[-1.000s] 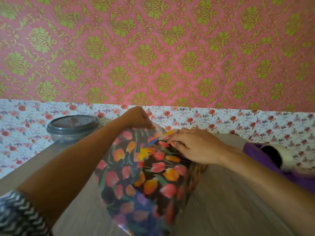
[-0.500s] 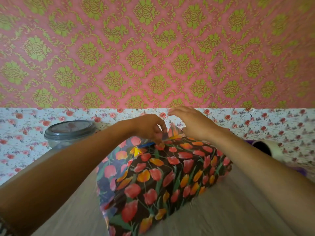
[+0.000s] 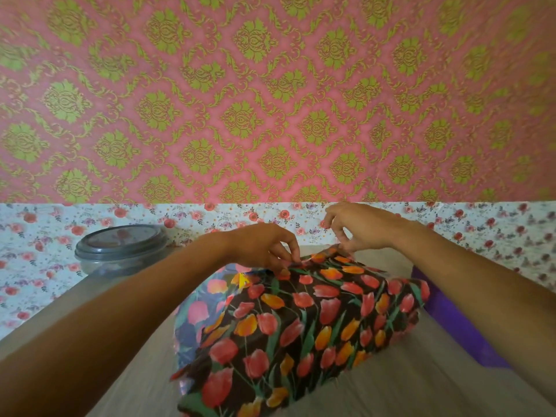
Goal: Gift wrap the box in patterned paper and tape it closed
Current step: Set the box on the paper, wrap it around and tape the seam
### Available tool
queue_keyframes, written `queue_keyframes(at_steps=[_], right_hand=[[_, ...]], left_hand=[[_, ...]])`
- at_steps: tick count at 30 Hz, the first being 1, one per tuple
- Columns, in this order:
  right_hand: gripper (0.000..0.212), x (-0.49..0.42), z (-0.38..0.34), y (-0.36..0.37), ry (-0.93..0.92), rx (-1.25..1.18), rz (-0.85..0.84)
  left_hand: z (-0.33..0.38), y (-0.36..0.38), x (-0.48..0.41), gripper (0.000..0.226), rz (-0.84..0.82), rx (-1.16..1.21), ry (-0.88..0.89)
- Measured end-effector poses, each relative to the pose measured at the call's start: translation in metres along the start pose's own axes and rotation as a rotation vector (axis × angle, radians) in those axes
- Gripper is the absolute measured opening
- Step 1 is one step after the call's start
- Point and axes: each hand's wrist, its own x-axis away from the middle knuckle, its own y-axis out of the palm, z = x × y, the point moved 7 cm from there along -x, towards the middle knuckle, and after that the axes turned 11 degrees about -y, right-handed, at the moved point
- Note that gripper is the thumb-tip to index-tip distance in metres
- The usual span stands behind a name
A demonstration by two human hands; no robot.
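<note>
The box point(image 3: 316, 299) in tulip paper point(image 3: 195, 314) now lies flatter, mid-worktop point(image 3: 421, 386). The left hand point(image 3: 264, 248) pinches its far fold; the right hand point(image 3: 358, 227) has shifted to that edge, grip unclear. Taping seems next.

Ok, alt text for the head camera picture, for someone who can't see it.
A person's left hand pinches the dark tulip-patterned paper along the far top edge of a wrapped box on a table, while the right hand touches its far corner. A lidded container sits at left, before pink-and-green wallpaper.
</note>
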Motion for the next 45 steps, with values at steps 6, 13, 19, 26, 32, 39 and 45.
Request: queue_keyframes(at_steps=[6, 13, 19, 26, 32, 39, 45], right_hand=[[0.019, 0.055, -0.010, 0.002, 0.037, -0.057, 0.054], [0.045, 0.084, -0.029, 0.011, 0.048, 0.015, 0.116], [0.046, 0.093, -0.030, 0.020, 0.107, -0.134, -0.037], [0.092, 0.082, -0.066, 0.011, 0.103, -0.325, -0.281], [0.107, 0.092, -0.065, 0.028, 0.094, -0.244, -0.163], [0.105, 0.080, -0.065, 0.025, 0.088, -0.263, -0.137], [0.106, 0.083, -0.063, 0.026, 0.105, -0.302, -0.117]], left_hand=[[0.007, -0.001, 0.013, 0.019, 0.023, -0.175, 0.024], [0.025, 0.025, 0.052, 0.106, -0.219, -0.391, -0.061], [0.029, 0.034, 0.061, 0.108, -0.163, -0.492, -0.055], [0.027, 0.031, 0.063, 0.109, -0.101, -0.465, -0.068], [0.013, 0.032, 0.070, 0.111, -0.082, -0.481, -0.196], [0.000, 0.028, 0.069, 0.128, -0.082, -0.655, -0.297], [-0.028, -0.008, 0.068, 0.137, -0.080, -0.609, -0.301]])
